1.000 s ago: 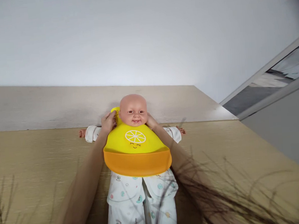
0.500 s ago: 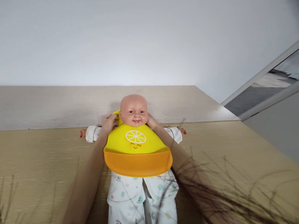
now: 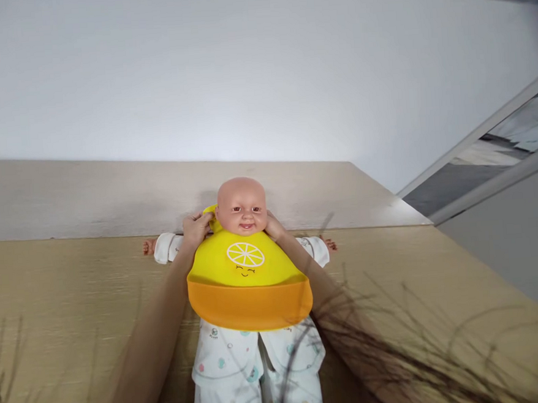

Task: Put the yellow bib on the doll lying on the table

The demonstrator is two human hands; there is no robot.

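Note:
A bald baby doll [image 3: 241, 197] lies on its back with both arms spread, dressed in white printed clothes. Over its chest is a yellow bib [image 3: 217, 257] with a lemon-slice print and an orange catch pocket [image 3: 251, 304] along the bottom. My left hand [image 3: 196, 228] pinches the yellow neck strap [image 3: 212, 216] beside the doll's head. On the other side, my right hand [image 3: 275, 227] reaches in at the neck. Its fingertips are hidden behind the head, so what they touch cannot be seen.
The doll lies on a light wooden surface [image 3: 74, 313], with a paler raised panel [image 3: 88, 195] behind its head. A white wall [image 3: 196, 77] stands beyond. Dark strands of hair [image 3: 399, 352] hang across the lower view.
The whole scene sits slightly lower in the view. Both hands stay at the doll's neck, the left one still on the bib strap.

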